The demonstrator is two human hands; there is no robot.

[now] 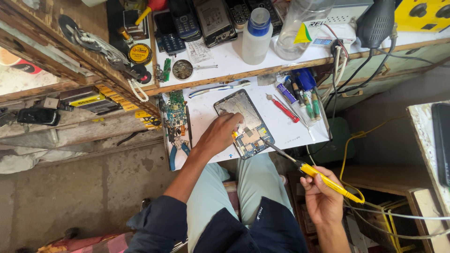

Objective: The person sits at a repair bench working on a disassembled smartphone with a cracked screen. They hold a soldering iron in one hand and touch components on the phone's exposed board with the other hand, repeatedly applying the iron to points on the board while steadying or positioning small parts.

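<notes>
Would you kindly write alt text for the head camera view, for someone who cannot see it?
The left hand rests on an opened phone on a white work surface, while the right hand holds a yellow-handled soldering iron with its tip at the phone's edge.

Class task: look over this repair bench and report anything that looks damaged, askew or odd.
The opened phone under the left hand lies backless and askew, its circuit board exposed. The right hand holds a yellow soldering iron to it. A loose green circuit board lies alongside.

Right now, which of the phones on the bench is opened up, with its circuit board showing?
The phone on the lower white board, under the left hand. Its back is off; the phones on the upper shelf are closed.
</notes>
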